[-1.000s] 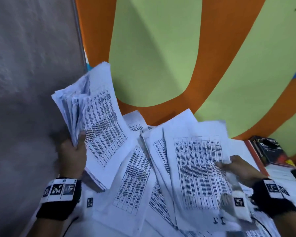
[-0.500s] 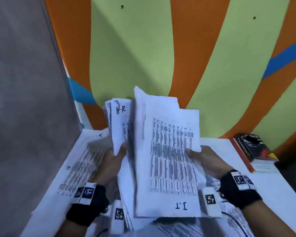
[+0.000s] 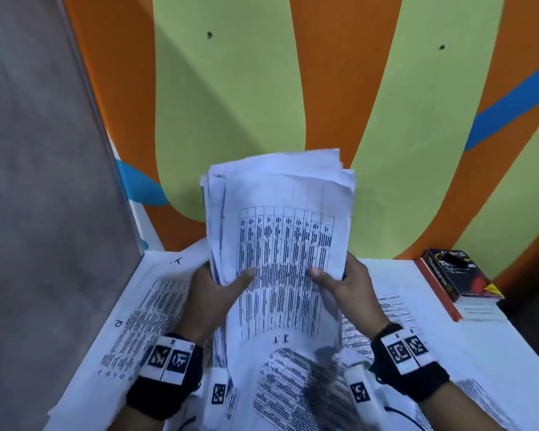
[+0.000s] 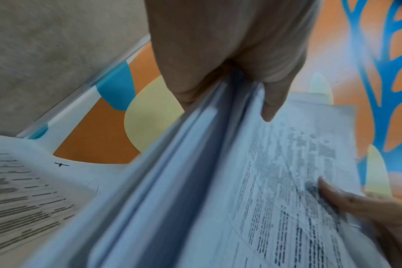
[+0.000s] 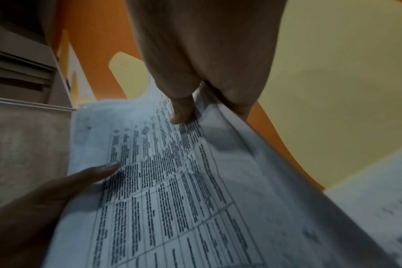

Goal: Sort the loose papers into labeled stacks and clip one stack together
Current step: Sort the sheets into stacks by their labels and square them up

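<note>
- The stack of papers [image 3: 280, 244] was held up above the middle of the desk [image 3: 495, 353], standing nearly upright, and its front sheet carried a printed table with a handwritten mark near its lower edge.
- The upper edges of the sheets were uneven, and some sheets stuck out at the left side of the stack.
- The left hand [image 3: 212, 293] gripped the stack at its left edge: the thumb lay on the front sheet and the fingers were curled behind the sheets. In the left wrist view the same hand [image 4: 230, 54] pinched several layers of the stack [image 4: 218, 181].
- The right hand [image 3: 346, 284] gripped the stack at its right edge in the same way, thumb on the front and fingers behind; the right wrist view showed this hand [image 5: 207, 54] closed on the sheets [image 5: 172, 181].
- More loose sheets [image 3: 147, 312] lay flat on the desk, some near its left edge, some under the stack at the near edge and some to the right.
- A thick book [image 3: 461, 278] lay near the far right corner of the desk, well apart from the hands.
- The desk was white and stood against a wall [image 3: 231, 104] painted in orange, light green and blue shapes.
- A grey panel [image 3: 38, 181] stood along the left edge of the desk.
- Both wrists wore black bands [image 3: 165, 377] with black and white square markers.
</note>
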Demonstrator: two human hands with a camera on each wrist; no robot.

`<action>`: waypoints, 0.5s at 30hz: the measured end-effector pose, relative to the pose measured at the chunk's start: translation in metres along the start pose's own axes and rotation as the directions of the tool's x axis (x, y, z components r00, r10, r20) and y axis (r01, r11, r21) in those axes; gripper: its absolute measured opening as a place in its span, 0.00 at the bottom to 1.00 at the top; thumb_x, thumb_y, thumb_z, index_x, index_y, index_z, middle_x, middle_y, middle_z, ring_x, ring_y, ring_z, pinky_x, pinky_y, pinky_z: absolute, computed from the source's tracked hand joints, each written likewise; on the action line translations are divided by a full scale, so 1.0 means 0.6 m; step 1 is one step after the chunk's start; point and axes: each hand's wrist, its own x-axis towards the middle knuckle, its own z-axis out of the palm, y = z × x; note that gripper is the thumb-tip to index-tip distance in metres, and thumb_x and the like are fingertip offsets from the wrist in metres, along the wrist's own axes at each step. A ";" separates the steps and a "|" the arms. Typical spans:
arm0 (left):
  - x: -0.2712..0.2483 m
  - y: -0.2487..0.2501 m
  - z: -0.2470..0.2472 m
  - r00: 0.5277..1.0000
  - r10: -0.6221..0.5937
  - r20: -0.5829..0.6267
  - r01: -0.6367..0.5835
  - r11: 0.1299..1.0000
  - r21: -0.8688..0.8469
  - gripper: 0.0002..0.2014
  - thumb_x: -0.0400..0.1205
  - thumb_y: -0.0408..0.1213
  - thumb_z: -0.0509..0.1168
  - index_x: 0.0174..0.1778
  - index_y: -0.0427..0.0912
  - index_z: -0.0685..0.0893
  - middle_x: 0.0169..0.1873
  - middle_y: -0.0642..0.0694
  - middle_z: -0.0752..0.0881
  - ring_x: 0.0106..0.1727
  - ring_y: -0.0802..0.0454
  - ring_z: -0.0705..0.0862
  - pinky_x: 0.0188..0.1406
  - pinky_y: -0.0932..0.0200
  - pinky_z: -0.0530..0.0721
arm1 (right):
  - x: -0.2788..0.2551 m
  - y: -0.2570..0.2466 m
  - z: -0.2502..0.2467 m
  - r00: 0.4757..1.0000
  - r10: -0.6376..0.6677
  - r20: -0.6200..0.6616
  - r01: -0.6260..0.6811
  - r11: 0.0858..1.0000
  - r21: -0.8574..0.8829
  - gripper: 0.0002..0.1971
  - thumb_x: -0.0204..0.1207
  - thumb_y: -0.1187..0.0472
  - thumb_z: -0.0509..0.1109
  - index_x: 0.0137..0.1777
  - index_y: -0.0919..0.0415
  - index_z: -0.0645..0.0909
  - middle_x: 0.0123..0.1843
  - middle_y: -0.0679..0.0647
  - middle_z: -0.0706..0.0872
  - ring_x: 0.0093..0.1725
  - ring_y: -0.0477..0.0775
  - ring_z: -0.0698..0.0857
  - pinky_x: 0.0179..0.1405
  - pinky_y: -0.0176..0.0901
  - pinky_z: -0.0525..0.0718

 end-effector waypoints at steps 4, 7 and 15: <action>0.008 -0.007 -0.005 0.998 -0.068 0.008 0.068 0.994 -0.090 0.13 0.65 0.39 0.79 0.43 0.42 0.87 0.35 0.54 0.92 0.40 0.57 0.89 0.41 0.58 0.85 | 0.015 -0.036 -0.021 0.968 -0.176 -0.180 0.183 0.983 0.025 0.37 0.66 0.67 0.80 0.72 0.57 0.64 0.63 0.41 0.77 0.60 0.20 0.76 0.58 0.23 0.80; -0.003 -0.016 0.011 0.989 -0.148 0.024 0.150 0.974 -0.169 0.18 0.65 0.33 0.80 0.50 0.49 0.88 0.46 0.57 0.92 0.50 0.60 0.89 0.49 0.61 0.83 | 0.028 -0.053 -0.036 0.919 -0.323 -0.224 0.313 0.946 -0.081 0.55 0.67 0.69 0.80 0.80 0.38 0.46 0.68 0.37 0.68 0.67 0.24 0.68 0.53 0.21 0.80; 0.011 -0.006 0.024 0.997 0.006 -0.071 -0.018 0.986 -0.168 0.16 0.66 0.52 0.78 0.42 0.47 0.87 0.34 0.57 0.91 0.35 0.62 0.87 0.39 0.69 0.82 | 0.051 -0.071 -0.057 0.807 -0.571 -0.154 0.475 0.781 -0.406 0.20 0.73 0.61 0.76 0.66 0.56 0.80 0.60 0.51 0.77 0.64 0.33 0.75 0.64 0.35 0.78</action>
